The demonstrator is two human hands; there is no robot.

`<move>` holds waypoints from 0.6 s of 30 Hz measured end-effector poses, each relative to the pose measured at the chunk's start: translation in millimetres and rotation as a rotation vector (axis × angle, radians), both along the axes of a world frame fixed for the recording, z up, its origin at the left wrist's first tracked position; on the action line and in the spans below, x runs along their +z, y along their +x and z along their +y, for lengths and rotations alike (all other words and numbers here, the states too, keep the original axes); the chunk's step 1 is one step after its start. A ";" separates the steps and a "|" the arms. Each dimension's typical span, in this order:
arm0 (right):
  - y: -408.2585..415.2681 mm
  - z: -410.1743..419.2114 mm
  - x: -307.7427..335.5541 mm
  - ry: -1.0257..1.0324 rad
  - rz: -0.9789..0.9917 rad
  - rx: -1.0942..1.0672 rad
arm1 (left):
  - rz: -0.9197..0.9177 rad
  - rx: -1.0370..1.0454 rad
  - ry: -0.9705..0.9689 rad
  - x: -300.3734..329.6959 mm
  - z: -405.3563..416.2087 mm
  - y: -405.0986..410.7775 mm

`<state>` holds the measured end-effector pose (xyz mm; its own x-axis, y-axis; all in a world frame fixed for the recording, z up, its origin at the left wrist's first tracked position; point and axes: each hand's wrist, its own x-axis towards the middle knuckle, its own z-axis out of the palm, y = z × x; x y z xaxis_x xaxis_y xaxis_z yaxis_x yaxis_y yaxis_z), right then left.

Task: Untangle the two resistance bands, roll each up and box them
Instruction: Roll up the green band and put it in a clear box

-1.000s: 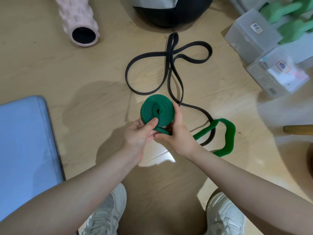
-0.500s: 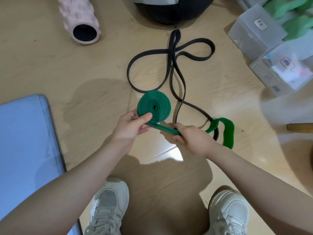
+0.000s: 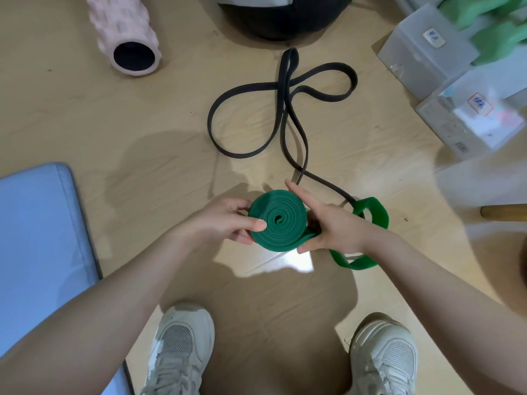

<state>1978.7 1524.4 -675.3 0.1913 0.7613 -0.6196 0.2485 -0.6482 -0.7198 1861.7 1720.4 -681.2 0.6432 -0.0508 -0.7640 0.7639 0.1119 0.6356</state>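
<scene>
The left hand [image 3: 228,220] pinches the green band's coil [image 3: 278,220], thumb on its face so the turns cannot spring loose; the right hand [image 3: 330,223] grips the rim and feeds the tail [image 3: 370,232]. The black band [image 3: 285,109] lies unrolled on the floor beyond, boxes [image 3: 456,81] at right.

- My right hand [image 3: 332,223] has come back from the loose strap to the green coil [image 3: 278,220]; half a second ago it was pinching the strap out to the right.
- Its fingers now lie along the coil's right edge, thumb under the lower rim.
- The coil has gained a turn and looks wider than a second ago.
- The loose green tail [image 3: 370,212] is shorter and lies closer behind my right hand.
- My left hand [image 3: 228,220] now has its thumb pressed flat on the coil's face.
</scene>
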 end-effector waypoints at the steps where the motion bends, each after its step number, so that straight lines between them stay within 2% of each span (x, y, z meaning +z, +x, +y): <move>1: -3.9 0.2 -1.7 0.037 0.010 -0.031 | 0.005 -0.010 0.018 0.5 1.9 1.2; 4: -9.8 1.9 -10.2 0.153 -0.011 -0.166 | -0.003 0.093 0.073 -4.9 0.1 1.1; 7: -11.3 7.7 -13.3 0.203 -0.089 -0.303 | -0.045 0.479 -0.036 -10.2 -14.1 -4.0; 9: -17.3 13.7 -14.5 0.241 -0.074 -0.431 | -0.047 0.674 -0.140 -8.6 -27.8 -5.9; 13: -42.6 22.4 -19.7 0.336 0.032 -0.653 | -0.011 0.700 -0.207 -10.3 -57.8 -9.2; 18: -63.0 24.6 -23.8 0.282 0.015 -0.712 | -0.019 0.818 -0.184 -15.4 -67.1 -14.3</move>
<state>1915.7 1549.1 -699.2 0.6878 0.5873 -0.4266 -0.1717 -0.4394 -0.8817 1847.3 1653.3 -696.7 0.5443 0.3140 -0.7779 0.3863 0.7293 0.5647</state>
